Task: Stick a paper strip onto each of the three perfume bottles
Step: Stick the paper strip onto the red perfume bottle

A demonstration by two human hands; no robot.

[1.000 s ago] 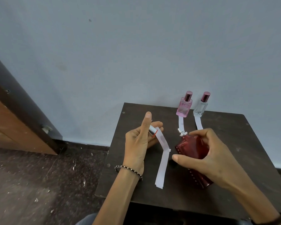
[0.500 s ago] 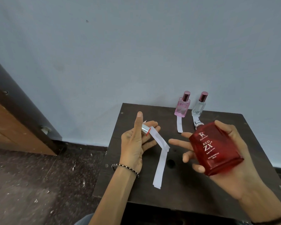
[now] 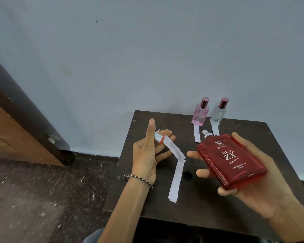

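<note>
My right hand holds a flat red perfume bottle, label up, uncapped, its silver nozzle pointing away from me. My left hand grips a small silver cap with a red rim together with a long white paper strip that hangs down, creased, over the dark table. At the back edge stand a pink bottle and a clear bottle, both with rose caps. A short white strip lies in front of the pink one, and another in front of the clear one.
The small table stands against a pale blue wall. A brown wooden door with a dark frame is at the left. The floor is dark and speckled with debris. A round hole shows in the tabletop.
My right hand lifted the red bottle off the table and turned it label up, toward me. My left hand kept the cap and strip and barely moved.
</note>
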